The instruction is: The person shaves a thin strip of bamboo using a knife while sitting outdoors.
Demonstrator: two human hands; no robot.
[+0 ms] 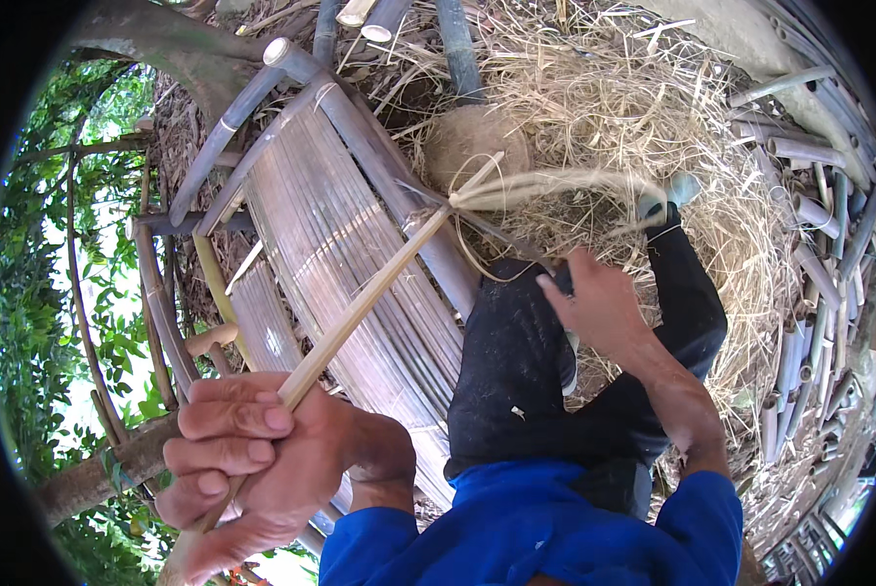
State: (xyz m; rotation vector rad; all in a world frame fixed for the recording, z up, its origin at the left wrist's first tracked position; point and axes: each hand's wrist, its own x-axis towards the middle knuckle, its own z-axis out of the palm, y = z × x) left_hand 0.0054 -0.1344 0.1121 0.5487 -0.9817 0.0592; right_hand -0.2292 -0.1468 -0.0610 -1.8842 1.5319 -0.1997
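My left hand [272,459], close at the lower left, is closed around a long pale bamboo strip [360,303]. The strip slants up and away toward the middle, where its far end meets a knife [501,232] with a narrow grey blade. My right hand [604,308] is closed at the near end of that knife, above my dark trouser leg; its handle is mostly hidden by the fingers. From the strip's far end a thin pale sliver [565,181] curls off to the right. Another thin strip loops down by my knee.
A slatted bamboo bench [330,234] with thick pole rails stands to my left. Beyond the blade is a round stump [477,146]. Pale shavings [614,107] cover the ground around my foot. Cut bamboo poles [809,322] are piled along the right, and leafy branches [37,293] border the left.
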